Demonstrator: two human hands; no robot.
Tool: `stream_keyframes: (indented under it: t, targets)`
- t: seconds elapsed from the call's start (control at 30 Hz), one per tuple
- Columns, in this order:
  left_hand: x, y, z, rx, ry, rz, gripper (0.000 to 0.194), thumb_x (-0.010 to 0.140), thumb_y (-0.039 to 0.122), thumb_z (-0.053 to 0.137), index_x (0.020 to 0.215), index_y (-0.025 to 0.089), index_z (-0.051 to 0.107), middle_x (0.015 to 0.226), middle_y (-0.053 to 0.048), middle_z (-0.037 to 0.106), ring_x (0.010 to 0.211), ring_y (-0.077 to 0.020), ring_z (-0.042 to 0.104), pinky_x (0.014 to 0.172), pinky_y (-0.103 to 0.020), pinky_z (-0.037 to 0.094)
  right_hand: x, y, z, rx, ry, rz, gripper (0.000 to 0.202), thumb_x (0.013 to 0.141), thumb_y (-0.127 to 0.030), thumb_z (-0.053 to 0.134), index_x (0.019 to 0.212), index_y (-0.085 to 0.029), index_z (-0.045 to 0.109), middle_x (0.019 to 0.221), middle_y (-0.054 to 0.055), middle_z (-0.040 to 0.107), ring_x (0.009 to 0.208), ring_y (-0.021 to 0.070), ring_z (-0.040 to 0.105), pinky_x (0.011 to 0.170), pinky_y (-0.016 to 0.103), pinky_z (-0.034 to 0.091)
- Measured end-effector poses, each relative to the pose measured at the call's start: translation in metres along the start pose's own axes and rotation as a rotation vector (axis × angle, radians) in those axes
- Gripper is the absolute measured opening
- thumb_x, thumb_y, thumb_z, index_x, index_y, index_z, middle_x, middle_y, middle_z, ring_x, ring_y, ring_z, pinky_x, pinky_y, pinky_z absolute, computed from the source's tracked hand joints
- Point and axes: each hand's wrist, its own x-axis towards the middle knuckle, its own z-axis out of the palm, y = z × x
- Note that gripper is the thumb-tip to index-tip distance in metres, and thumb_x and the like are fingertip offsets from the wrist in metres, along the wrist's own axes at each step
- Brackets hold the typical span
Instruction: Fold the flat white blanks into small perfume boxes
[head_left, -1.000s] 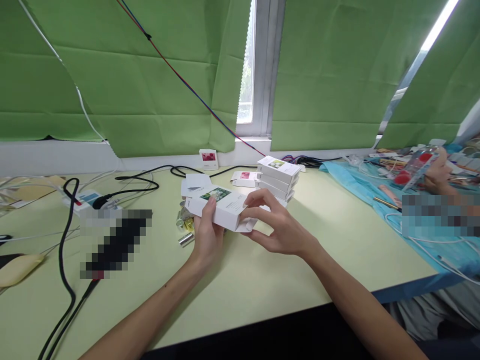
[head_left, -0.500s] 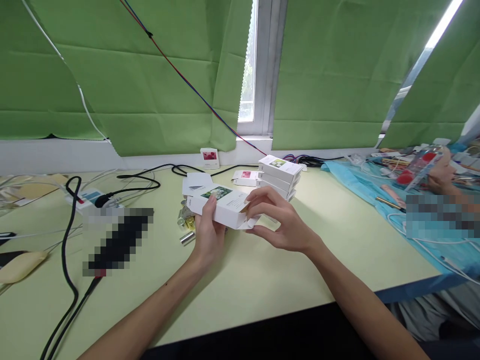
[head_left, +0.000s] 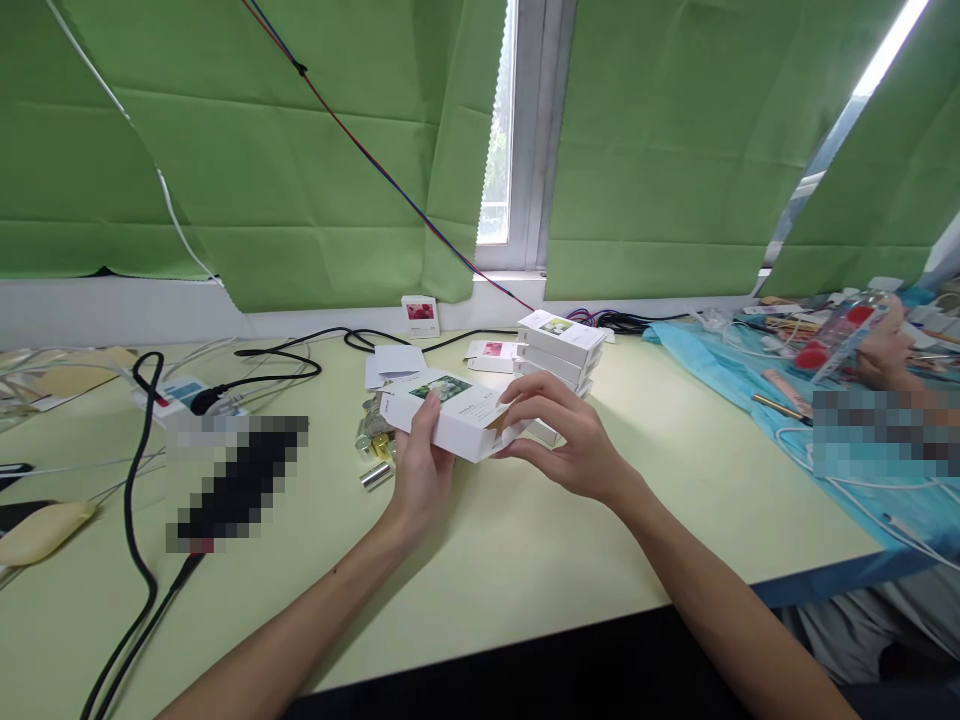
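Note:
A white cardboard box [head_left: 457, 415] with a green and white flower picture is held above the table, tilted. My left hand [head_left: 421, 455] is closed around its left part, thumb on top. At the box's right end, the fingers of my right hand [head_left: 559, 435] pinch the end flap, which stands partly open. Behind my right hand rises a stack of similar white boxes [head_left: 562, 340]. Under and left of the held box lie small glass vials [head_left: 367, 440] and a silver cylinder [head_left: 376, 476]. A folded white sheet or carton [head_left: 395, 362] lies just behind the box.
A white box with a pink picture [head_left: 420, 315] stands by the wall; another [head_left: 491, 355] lies flat. Black cables [head_left: 135, 480] and a power strip [head_left: 176, 400] are at left. At right, a blue plastic sheet [head_left: 810, 440] bears clutter, near another person's hand [head_left: 885, 345].
The held box has turned slightly and shifted a little to the right, with my left hand. My right fingers have pressed further in at its end flap.

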Motion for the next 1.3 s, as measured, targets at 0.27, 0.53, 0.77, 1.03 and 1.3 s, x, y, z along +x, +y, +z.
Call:
stream_keyframes:
  t: [0.27,0.53,0.77,1.03,1.3]
  targets:
    - [0.0,-0.0011,-0.0014,0.027,-0.025,-0.003,0.044,0.076,0.052,0.08,0.107,0.026,0.063,0.105,-0.004,0.069,0.111,-0.0271,0.062,0.07,-0.03,0.047,0.0,0.0018,0.0019,-0.055,0.034,-0.042,0.015,0.091,-0.018,0.074,0.1,-0.021,0.063,0.1,0.007,0.061,0.092,0.0181,0.063,0.079,0.034,0.058]
    - [-0.0013,0.001,0.0,0.032,-0.023,0.001,0.044,0.076,0.054,0.08,0.106,0.026,0.063,0.105,-0.003,0.067,0.104,-0.0246,0.062,0.07,-0.03,0.046,-0.0014,0.0028,0.0025,-0.088,0.03,-0.048,0.014,0.094,-0.019,0.07,0.106,-0.023,0.063,0.096,0.006,0.059,0.086,0.0172,0.061,0.073,0.033,0.057]
    - [-0.0027,0.0007,0.0002,0.037,-0.019,0.002,0.045,0.075,0.054,0.08,0.105,0.026,0.063,0.106,-0.003,0.068,0.11,-0.0267,0.062,0.069,-0.03,0.045,-0.0018,0.0028,0.0029,-0.126,0.038,-0.046,0.012,0.095,-0.022,0.069,0.106,-0.024,0.064,0.096,0.005,0.059,0.086,0.0177,0.061,0.073,0.034,0.057]
    - [-0.0017,0.0001,-0.0011,0.028,-0.015,-0.006,0.046,0.074,0.053,0.081,0.106,0.026,0.063,0.104,-0.003,0.069,0.115,-0.0282,0.061,0.074,-0.031,0.048,-0.0001,0.0015,0.002,-0.148,0.053,-0.062,0.015,0.093,-0.022,0.071,0.106,-0.022,0.064,0.094,0.006,0.062,0.087,0.0191,0.061,0.075,0.036,0.057]
    - [-0.0033,0.0018,0.0015,0.017,0.005,-0.008,0.044,0.074,0.052,0.082,0.104,0.026,0.063,0.108,-0.003,0.072,0.116,-0.0296,0.063,0.083,-0.035,0.051,-0.0004,0.0022,0.0023,-0.143,0.039,-0.074,0.009,0.094,-0.022,0.069,0.102,-0.023,0.063,0.094,0.007,0.064,0.088,0.0196,0.064,0.076,0.037,0.057]
